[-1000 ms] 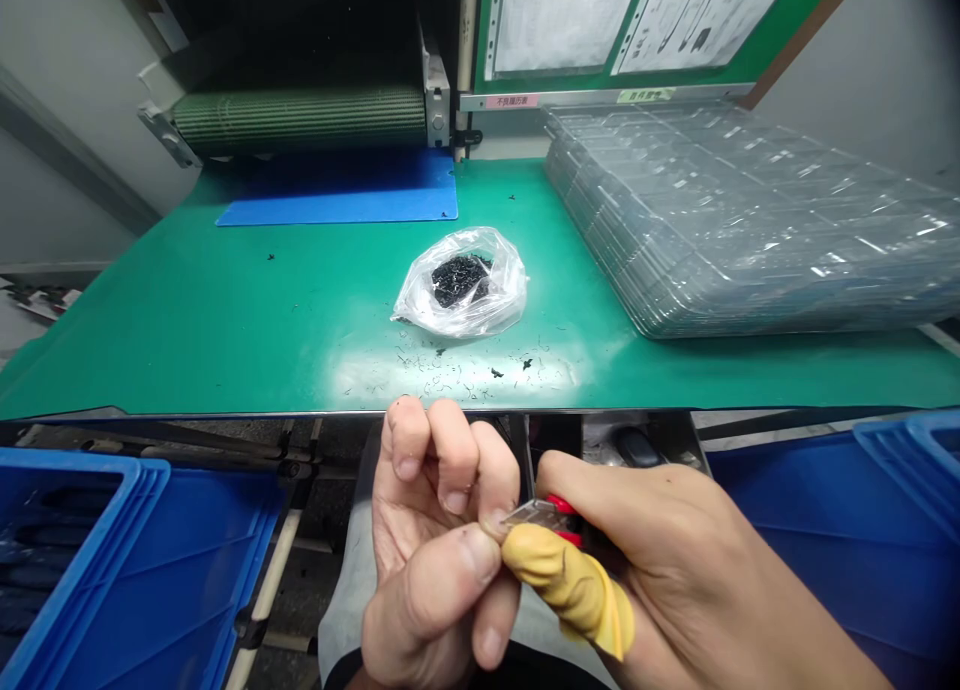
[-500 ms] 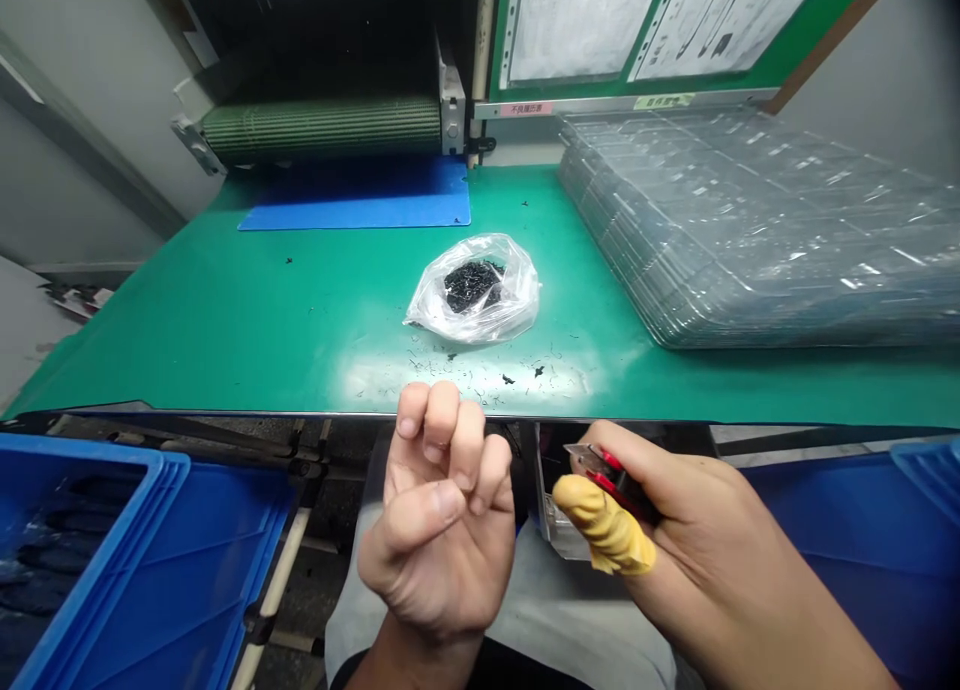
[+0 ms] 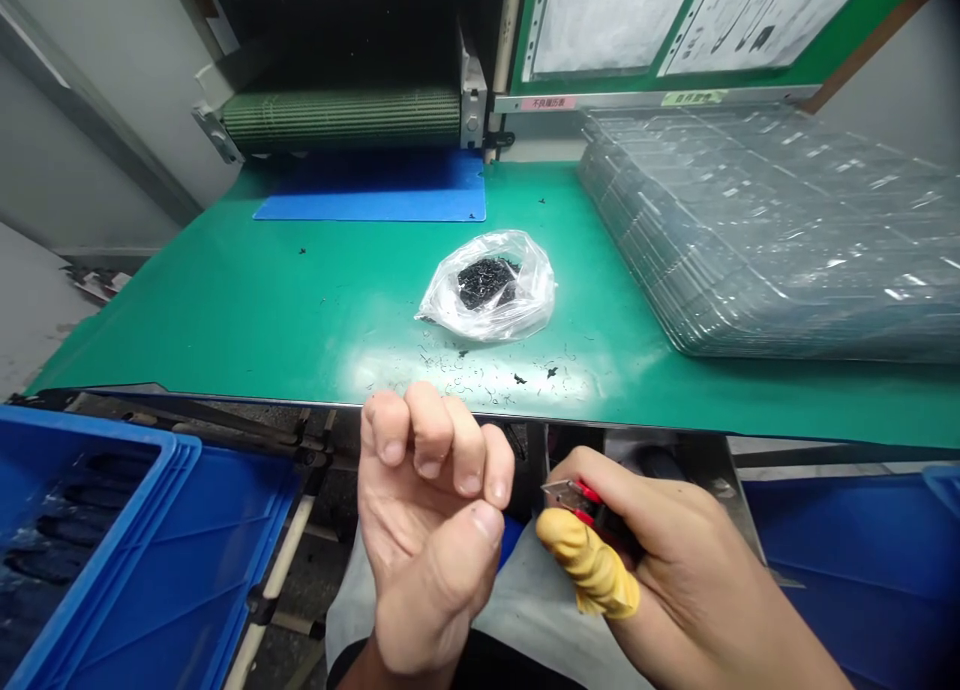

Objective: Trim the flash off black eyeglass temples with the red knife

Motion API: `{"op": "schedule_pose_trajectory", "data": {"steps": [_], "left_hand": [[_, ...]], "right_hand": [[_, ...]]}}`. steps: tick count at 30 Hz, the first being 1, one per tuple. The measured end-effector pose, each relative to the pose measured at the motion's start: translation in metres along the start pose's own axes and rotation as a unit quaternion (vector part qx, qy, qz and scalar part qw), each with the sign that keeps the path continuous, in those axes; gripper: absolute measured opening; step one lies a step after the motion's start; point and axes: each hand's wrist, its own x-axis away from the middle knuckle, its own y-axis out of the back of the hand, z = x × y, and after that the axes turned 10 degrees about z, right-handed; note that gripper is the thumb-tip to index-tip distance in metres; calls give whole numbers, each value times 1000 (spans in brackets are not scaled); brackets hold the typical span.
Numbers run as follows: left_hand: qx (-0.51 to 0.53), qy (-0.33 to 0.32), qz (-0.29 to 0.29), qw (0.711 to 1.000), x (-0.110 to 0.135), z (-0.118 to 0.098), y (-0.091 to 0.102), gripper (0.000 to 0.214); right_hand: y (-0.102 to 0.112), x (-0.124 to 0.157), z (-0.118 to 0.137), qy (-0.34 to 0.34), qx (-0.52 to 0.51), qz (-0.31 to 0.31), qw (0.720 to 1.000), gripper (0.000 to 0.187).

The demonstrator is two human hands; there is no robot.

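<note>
My left hand [image 3: 435,540] is raised palm up in front of the table edge. Its fingers curl inward and the thumb tip meets the little fingertip; nothing shows in it. To its right, my right hand [image 3: 660,550] grips a small hand cutter [image 3: 589,502] with a pointed silver tip and red-and-black handle. That tip points left, toward my left hand. A yellow wrap [image 3: 589,565] covers my right thumb. Beyond both hands, an open clear plastic bag [image 3: 529,310] holds a heap of black scraps [image 3: 487,283].
Black bits [image 3: 520,379] lie scattered on the green tabletop [image 3: 202,310]. Stacked clear trays [image 3: 750,260] stand at right. A ribbed conveyor [image 3: 345,120] sits above a blue sheet [image 3: 375,190] behind. Lower left, a blue bin [image 3: 150,490] holds dark elongated pieces.
My left hand has turned slightly, and its thumb has moved up and across to the little finger. My right hand with the cutter has shifted a little left and down.
</note>
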Motion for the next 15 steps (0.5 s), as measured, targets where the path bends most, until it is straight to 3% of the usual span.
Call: {"op": "schedule_pose_trajectory", "data": {"steps": [6, 15], "left_hand": [[-25, 3, -17, 1000, 5, -3, -4, 45], [-29, -2, 27, 999, 0, -3, -4, 45]], "right_hand": [[-3, -1, 0, -2, -13, 9, 1000, 17], [-5, -3, -1, 9, -27, 1, 1000, 19]]}}
